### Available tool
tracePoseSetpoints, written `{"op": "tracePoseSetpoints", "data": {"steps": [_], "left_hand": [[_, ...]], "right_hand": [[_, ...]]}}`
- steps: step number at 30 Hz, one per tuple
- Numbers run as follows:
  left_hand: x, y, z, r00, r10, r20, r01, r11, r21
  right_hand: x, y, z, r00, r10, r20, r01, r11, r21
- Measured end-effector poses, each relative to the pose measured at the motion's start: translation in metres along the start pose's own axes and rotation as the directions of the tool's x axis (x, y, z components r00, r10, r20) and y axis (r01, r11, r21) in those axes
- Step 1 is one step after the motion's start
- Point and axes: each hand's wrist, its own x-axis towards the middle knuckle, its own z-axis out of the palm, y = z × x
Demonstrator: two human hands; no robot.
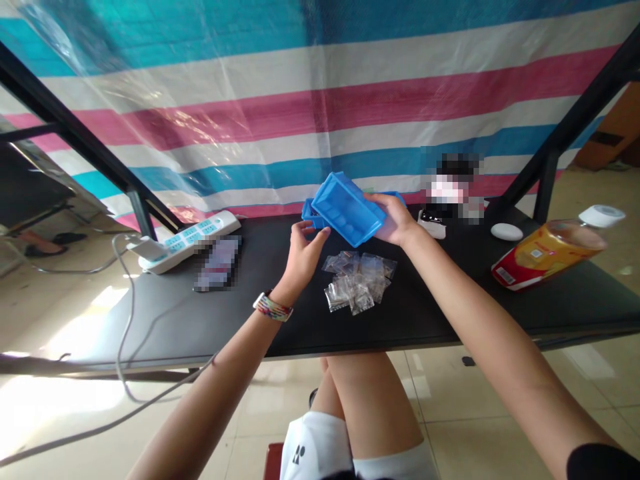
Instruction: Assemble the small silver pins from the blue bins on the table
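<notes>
My right hand (397, 219) grips one end of a blue plastic box (347, 208) and holds it tilted in the air above the black table (180, 320). My left hand (303, 252) is raised just below the box's left end, fingers curled and partly apart, with nothing visible in them; its fingertips nearly touch the box. A pile of several small clear plastic bags (357, 280) lies on the table right beneath both hands. A second blue piece (309, 213) shows behind the box.
A white power strip (187, 239) with a grey cable lies at the left, a blurred flat item (220, 263) beside it. A yellow and red bottle (550, 253) lies on its side at the right, near a white round object (506, 231). Black frame posts stand at both sides.
</notes>
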Motion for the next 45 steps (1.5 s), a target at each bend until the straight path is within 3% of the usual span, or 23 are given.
{"op": "tracePoseSetpoints", "data": {"steps": [3,10,16,19,21,24,27,30,36,39,45], "left_hand": [[0.007,0.003,0.002,0.992,-0.103,0.074,0.106,0.993,-0.049],[0.005,0.007,0.009,0.962,-0.114,0.247,0.199,0.913,-0.355],[0.019,0.016,-0.009,0.949,-0.193,0.250,0.303,0.781,-0.546],[0.033,0.017,-0.029,0.972,-0.196,0.127,0.233,0.774,-0.589],[0.044,0.014,-0.044,0.975,-0.223,0.019,0.192,0.786,-0.588],[0.058,0.006,-0.062,0.935,-0.330,-0.131,0.198,0.792,-0.578],[0.065,-0.005,-0.073,0.903,-0.382,-0.198,0.201,0.781,-0.591],[0.068,-0.012,-0.079,0.893,-0.391,-0.221,0.193,0.778,-0.597],[0.070,-0.018,-0.083,0.864,-0.462,-0.199,0.283,0.774,-0.567],[0.069,-0.018,-0.084,0.863,-0.480,-0.159,0.318,0.761,-0.566],[0.073,-0.016,-0.094,0.838,-0.511,-0.190,0.327,0.750,-0.575]], "right_hand": [[0.010,-0.004,0.006,1.000,-0.014,0.011,0.013,1.000,0.020],[0.021,0.002,0.015,0.997,0.037,0.070,-0.037,0.999,-0.011],[0.024,0.015,0.022,0.998,-0.010,0.054,0.014,0.997,-0.073],[0.023,0.021,0.017,0.988,-0.134,-0.071,0.112,0.960,-0.255],[0.021,0.026,0.013,0.962,-0.243,-0.121,0.158,0.863,-0.480],[0.018,0.034,0.009,0.940,-0.339,-0.041,0.188,0.614,-0.767],[0.016,0.042,0.011,0.944,-0.327,0.046,0.183,0.404,-0.896],[0.015,0.047,0.014,0.946,-0.316,0.077,0.184,0.323,-0.928],[0.009,0.047,0.019,0.908,-0.411,0.079,0.231,0.336,-0.913],[0.006,0.045,0.018,0.894,-0.444,0.055,0.247,0.388,-0.888],[0.016,0.048,0.004,0.818,-0.550,-0.167,0.164,0.502,-0.849]]}}
